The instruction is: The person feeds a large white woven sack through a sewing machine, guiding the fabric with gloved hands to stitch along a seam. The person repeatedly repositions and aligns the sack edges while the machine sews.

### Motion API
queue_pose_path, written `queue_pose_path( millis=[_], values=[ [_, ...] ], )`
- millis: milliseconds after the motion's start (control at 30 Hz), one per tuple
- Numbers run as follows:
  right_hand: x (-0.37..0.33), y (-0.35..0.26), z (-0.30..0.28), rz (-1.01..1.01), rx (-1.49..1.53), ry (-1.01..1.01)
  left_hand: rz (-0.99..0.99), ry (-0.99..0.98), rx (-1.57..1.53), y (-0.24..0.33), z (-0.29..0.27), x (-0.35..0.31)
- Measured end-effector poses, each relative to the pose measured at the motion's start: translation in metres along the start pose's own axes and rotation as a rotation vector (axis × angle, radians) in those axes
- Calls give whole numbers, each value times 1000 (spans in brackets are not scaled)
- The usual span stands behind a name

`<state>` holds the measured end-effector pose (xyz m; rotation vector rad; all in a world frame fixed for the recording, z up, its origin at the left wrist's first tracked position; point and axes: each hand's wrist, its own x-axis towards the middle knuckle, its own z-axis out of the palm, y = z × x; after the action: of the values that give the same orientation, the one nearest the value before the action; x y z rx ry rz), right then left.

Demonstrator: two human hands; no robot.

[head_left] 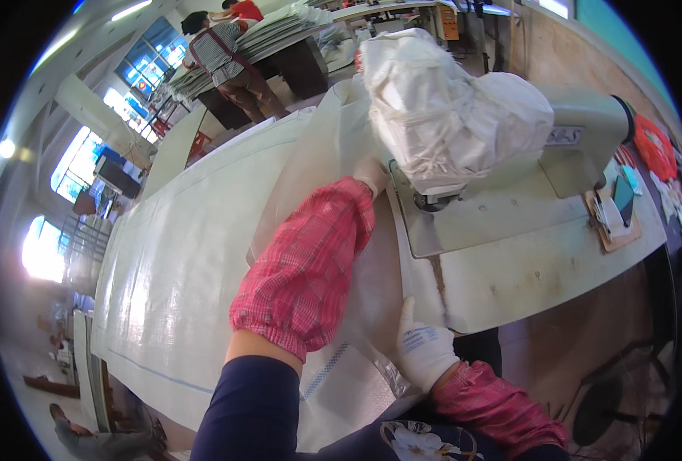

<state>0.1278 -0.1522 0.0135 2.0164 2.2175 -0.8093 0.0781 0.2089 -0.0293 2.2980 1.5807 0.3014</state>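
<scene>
A large translucent white plastic sheet point(195, 223) spreads across the work surface, with a clear filmy layer lying along its right side. My left hand point(372, 176), in a pale glove, reaches far forward onto the sheet's edge beside the sewing machine point(502, 146); its fingers are mostly hidden. Close to my body, my right hand point(425, 352) in a white glove holds the sheet's near right edge. Its thumb points forward along the edge, and the other fingers are out of sight. White cloth wraps the machine's head, above a metal bed plate point(502, 211). Both forearms wear red plaid sleeves.
A small clipboard-like tray point(613, 223) with tools lies at the right of the machine table point(525, 276). Beyond it is a red plastic bag point(654, 146). Two people work at a far table stacked with sheets point(279, 34). A seated person's leg shows at lower left.
</scene>
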Motion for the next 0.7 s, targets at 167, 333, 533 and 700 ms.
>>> queue_pose_path(
  millis=[167,333,533,700],
  values=[
    [-50,21,16,16,-11,75,271,92,-96,7,45,-36],
    [-87,23,32,46,5,59,100,225,-103,36,56,-94],
    [-42,48,25,-26,-181,473,292,395,-313,37,46,-49],
    [72,65,-31,138,-90,333,408,-56,308,2,-2,-8]
  ],
)
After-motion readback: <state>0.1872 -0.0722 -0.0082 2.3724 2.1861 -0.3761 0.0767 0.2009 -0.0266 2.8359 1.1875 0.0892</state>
